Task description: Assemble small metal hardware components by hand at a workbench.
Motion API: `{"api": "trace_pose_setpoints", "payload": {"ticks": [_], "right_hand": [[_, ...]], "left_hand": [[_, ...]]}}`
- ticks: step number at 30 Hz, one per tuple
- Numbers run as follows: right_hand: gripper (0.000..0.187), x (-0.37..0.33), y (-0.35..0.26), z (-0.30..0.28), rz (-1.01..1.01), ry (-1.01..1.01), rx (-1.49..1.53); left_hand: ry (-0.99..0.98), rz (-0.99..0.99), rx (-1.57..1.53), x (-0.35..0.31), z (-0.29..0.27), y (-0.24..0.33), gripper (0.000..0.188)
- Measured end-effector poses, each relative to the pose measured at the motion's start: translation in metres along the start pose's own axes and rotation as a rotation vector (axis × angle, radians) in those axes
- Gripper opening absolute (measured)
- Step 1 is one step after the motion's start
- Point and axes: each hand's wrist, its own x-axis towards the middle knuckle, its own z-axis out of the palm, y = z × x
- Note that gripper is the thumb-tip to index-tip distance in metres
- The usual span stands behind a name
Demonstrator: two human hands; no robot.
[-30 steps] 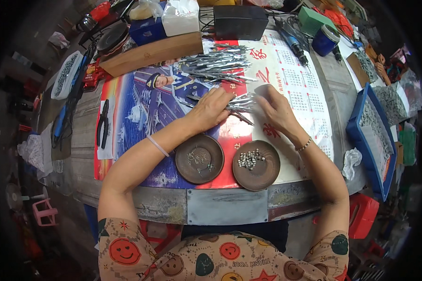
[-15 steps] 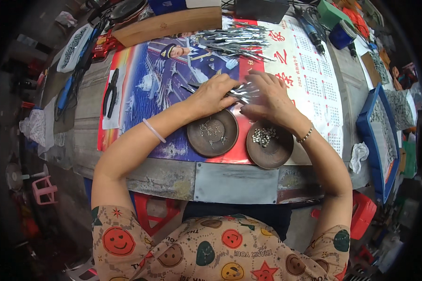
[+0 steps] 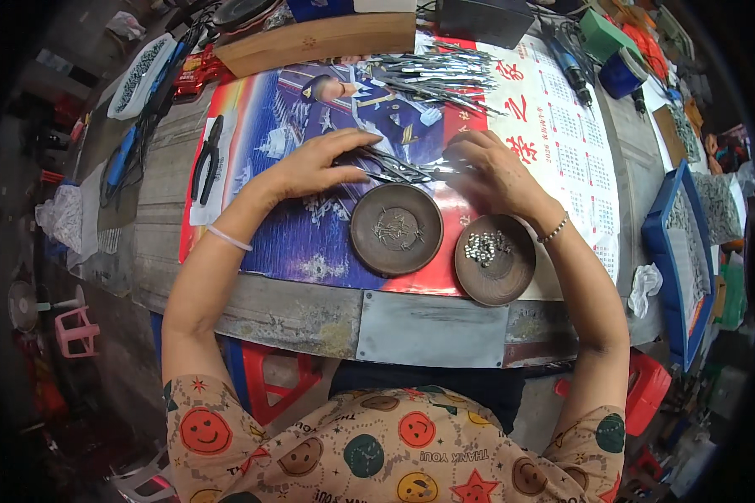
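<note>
A loose bundle of thin dark metal rods with silvery ends (image 3: 398, 166) lies on the poster between my hands. My left hand (image 3: 323, 163) is at the bundle's left end, thumb and fingers apart around the rod tips. My right hand (image 3: 491, 172) is at the right end, fingers bent toward the silvery ends; motion blur hides whether they grip. Just below sit two round brown dishes. The left dish (image 3: 365, 243) holds small thin metal bits (image 3: 398, 228); the right dish (image 3: 512, 281) holds small shiny metal pieces (image 3: 485, 247).
A larger pile of similar rods (image 3: 445, 74) lies at the back by a wooden board (image 3: 319, 44). Black-handled pliers (image 3: 205, 163) rest at left on white paper. A blue rotary tool (image 3: 572, 71) lies back right; a blue tray (image 3: 679, 260) stands at the right edge.
My left hand has moved left and spread from the bundle, showing more of the rods. My right hand remains near the silvery ends, still blurred. The view has shifted slightly.
</note>
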Motion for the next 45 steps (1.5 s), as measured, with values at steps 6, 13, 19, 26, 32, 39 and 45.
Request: {"api": "trace_pose_setpoints", "payload": {"ticks": [6, 13, 19, 26, 32, 39, 45], "right_hand": [[0.031, 0.001, -0.004, -0.002, 0.029, 0.003, 0.021], [0.033, -0.001, -0.002, 0.000, 0.055, -0.034, 0.075], [0.034, -0.001, -0.008, 0.004, 0.049, -0.033, 0.061], [0.037, -0.003, -0.009, 0.007, 0.037, -0.017, -0.033], [0.036, -0.001, 0.003, 0.014, -0.014, -0.028, 0.026], [0.020, -0.021, -0.006, -0.031, 0.115, 0.099, 0.323], [0.025, -0.037, 0.010, -0.034, 0.250, 0.185, 0.159]], "left_hand": [[0.024, 0.057, 0.093, -0.004, -0.001, -0.010, 0.046], [0.136, 0.286, 0.620, 0.012, 0.016, 0.008, 0.030], [0.095, 0.341, 0.836, 0.030, 0.017, 0.009, 0.016], [0.176, 0.264, 0.683, 0.026, 0.011, -0.001, 0.013], [0.299, 0.086, 0.301, 0.044, 0.013, -0.011, 0.018], [0.109, 0.082, 0.267, 0.094, 0.048, 0.020, 0.016], [0.085, 0.213, 0.088, 0.088, 0.047, 0.018, 0.022]]}}
